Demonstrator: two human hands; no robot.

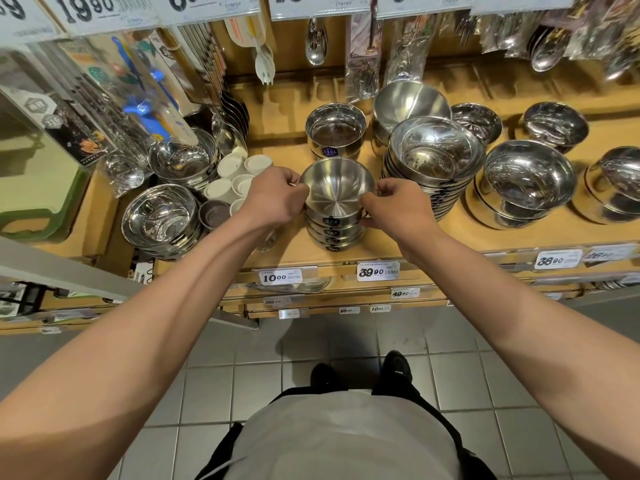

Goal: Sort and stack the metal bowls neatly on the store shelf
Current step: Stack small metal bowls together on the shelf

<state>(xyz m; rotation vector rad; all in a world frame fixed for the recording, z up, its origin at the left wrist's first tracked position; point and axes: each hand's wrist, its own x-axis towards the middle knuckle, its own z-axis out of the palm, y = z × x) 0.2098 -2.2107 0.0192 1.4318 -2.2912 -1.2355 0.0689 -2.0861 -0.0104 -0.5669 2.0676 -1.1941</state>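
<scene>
A brushed metal bowl [336, 188] sits on top of a short stack of like bowls [333, 233] with black labels, near the front of the wooden shelf [460, 233]. My left hand [273, 194] pinches the top bowl's left rim. On the opposite side, my right hand [398, 206] pinches its right rim. Behind it stands a straight-sided bowl stack marked 316L [335, 131]. To the right leans a tall stack of shiny bowls [433, 157].
More shiny bowls lie at the right [526, 178] and left [159, 216]. White cups [235, 178] crowd left of my left hand. Spoons and packaged utensils [316, 39] hang above. Price tags [377, 271] line the shelf edge; grey tiled floor lies below.
</scene>
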